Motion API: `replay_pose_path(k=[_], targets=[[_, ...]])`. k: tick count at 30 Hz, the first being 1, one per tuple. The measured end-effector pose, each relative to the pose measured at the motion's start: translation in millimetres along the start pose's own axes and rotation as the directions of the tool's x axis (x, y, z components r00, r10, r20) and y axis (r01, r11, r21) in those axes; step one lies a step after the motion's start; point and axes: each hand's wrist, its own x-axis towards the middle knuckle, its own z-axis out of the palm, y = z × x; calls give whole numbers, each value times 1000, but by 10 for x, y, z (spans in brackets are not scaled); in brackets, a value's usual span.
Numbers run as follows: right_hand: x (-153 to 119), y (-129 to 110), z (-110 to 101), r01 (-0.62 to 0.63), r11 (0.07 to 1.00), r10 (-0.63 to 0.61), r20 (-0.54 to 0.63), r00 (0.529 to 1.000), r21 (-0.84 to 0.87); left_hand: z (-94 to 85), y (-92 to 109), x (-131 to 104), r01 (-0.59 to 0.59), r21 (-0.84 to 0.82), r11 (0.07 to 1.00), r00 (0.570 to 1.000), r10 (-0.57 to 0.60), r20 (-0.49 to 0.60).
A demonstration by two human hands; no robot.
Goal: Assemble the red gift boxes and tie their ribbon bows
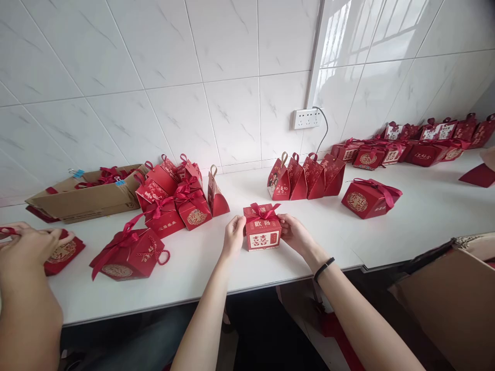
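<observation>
A small red gift box (263, 238) with gold lettering stands on the white table (216, 263) before me, a ribbon bow (264, 212) tied across its top. My left hand (234, 234) closes on its left side, thumb near the top edge. On the opposite side my right hand (297, 232) grips the box by its edge; a black band circles that wrist. Behind the box stand several red triangular boxes with loops (305, 178). To the right sits a red ribboned box (371, 198) with a round gold emblem.
At left, another person's hands (29, 247) work at a red box (64, 255). Nearby are a box with a rope loop (129, 252), a stacked pile (174, 198) and a cardboard tray (88, 198). More boxes (421, 152) line the wall; a carton (444, 293) stands lower right.
</observation>
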Motion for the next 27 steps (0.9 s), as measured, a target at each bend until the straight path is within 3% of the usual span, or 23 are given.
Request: replay_pose_path(k=[4,6,9,11,13,16,18,21,23,25,27], targets=[[-282,63,91,17,1000,-17,16,1000,-11,-71,-19,-217,29,18,999,997,-27,-74],[-478,92,130,-22,998,27,90,996,-56,-83,-38,-433,28,70,997,987,-17,-157],[-694,105,112,-53,954,129,242,962,-296,-8,-50,-741,31,288,957,970,41,-242],[-717,97,28,-1,889,98,186,978,-458,90,-39,-839,23,431,902,976,73,-207],[-641,85,-88,35,847,-27,23,999,-530,187,-17,-830,0,496,868,984,88,-154],[-463,57,-217,72,832,-170,-129,977,-550,253,20,-688,-20,492,870,987,94,-127],[-404,46,-218,123,831,-215,-109,970,-542,215,29,-575,-46,459,887,993,90,-76],[-484,93,-119,208,821,-223,35,974,-532,65,-3,-457,-99,355,930,995,84,59],[-592,168,-56,205,790,-193,84,978,-577,-48,-51,-429,-116,294,949,993,118,11],[-652,237,-42,167,758,-218,-3,976,-630,-136,-94,-431,-99,241,965,986,128,-108],[-608,249,-75,155,744,-294,-110,949,-650,-186,-98,-436,-31,154,988,983,58,-176]])
